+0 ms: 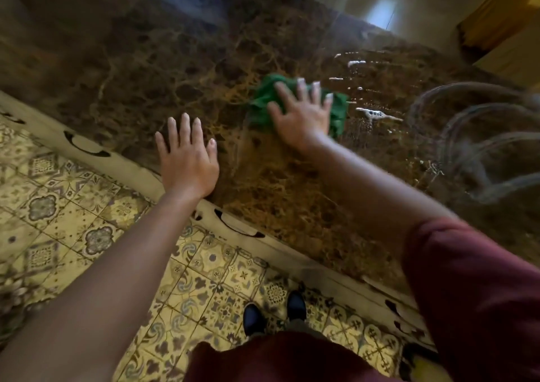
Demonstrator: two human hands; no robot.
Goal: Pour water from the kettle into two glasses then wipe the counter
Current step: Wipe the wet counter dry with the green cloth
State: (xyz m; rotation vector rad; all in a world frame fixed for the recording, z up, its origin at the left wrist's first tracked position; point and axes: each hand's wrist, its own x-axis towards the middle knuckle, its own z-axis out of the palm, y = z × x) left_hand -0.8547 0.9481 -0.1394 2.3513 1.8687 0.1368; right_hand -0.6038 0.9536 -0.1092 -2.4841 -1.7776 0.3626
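A green cloth (264, 101) lies bunched on the brown marble counter (146, 60). My right hand (301, 116) presses flat on top of it with the fingers spread. To the right of the cloth, foamy wet streaks (375, 114) shine on the stone. My left hand (187, 156) rests flat on the counter near its front edge, holding nothing. At the far right two clear glasses (479, 145) appear blurred. No kettle is in view.
The counter's pale front edge (140, 174) runs diagonally, with dark drawer handles (84, 145) below it. Patterned yellow floor tiles (73, 206) and my dark shoes (274, 308) show underneath. A yellow-wood piece of furniture (502, 10) stands at the top right.
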